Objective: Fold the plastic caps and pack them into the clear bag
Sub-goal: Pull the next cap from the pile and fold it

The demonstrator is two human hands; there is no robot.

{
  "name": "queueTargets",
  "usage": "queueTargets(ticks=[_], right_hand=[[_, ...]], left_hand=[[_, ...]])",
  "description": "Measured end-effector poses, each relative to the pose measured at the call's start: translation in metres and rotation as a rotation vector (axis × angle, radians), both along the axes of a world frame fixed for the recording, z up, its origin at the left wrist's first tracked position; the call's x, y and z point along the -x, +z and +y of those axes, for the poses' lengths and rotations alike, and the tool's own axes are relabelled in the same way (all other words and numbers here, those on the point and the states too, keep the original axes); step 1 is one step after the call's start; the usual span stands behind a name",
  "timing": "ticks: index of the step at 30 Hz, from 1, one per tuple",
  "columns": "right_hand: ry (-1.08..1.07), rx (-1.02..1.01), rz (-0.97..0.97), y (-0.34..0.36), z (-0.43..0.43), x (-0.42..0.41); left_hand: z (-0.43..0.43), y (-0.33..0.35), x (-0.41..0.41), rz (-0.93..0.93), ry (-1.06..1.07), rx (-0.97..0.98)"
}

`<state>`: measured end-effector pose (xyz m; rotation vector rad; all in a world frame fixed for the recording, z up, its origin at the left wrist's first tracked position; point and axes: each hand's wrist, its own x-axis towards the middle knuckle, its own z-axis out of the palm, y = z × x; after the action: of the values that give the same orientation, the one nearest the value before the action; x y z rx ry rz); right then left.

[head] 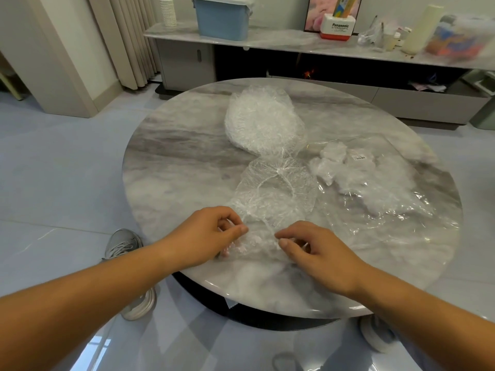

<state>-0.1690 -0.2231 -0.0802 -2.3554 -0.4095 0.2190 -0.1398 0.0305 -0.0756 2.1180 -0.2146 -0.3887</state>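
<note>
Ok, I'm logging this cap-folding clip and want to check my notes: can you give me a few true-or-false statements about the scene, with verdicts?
1. The left hand and right hand both pinch the near edge of the thin clear plastic cap spread on the round grey marble table. True.
2. The clear plastic bag lies left of the hands. False: it lies on the table's right side.
3. Folded white caps are already inside that bag. True.
4. The crinkled heap of unfolded caps sits on the floor. False: it sits on the table's far side.
5. A blue plastic bin stands on the long grey cabinet behind the table. True.
</note>
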Motion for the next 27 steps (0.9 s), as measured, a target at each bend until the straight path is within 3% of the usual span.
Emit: queueTargets(ticks=[6,10,16,19,27], right_hand=[[0.046,0.195,-0.024,-0.004,0.007,-0.01],[0.057,0.285,-0.09,-0.007,0.007,-0.01],[-0.151,0.143,-0.22,0.005,0.008,-0.022],[-0.27,0.099,-0.085,0.015,0.01,-0.038],[-0.465,-0.255,0.274,0.019,0.015,-0.071]], left_hand=[[-0.005,-0.005,-0.009,-0.165,0.09,-0.229],[-0.009,-0.01,-0.016,-0.169,0.127,-0.307],[-0.016,-0.016,-0.02,-0.163,0.092,-0.362],[-0.017,-0.017,-0.019,-0.14,0.044,-0.31],[-0.01,-0.021,-0.011,-0.12,-0.034,-0.153]])
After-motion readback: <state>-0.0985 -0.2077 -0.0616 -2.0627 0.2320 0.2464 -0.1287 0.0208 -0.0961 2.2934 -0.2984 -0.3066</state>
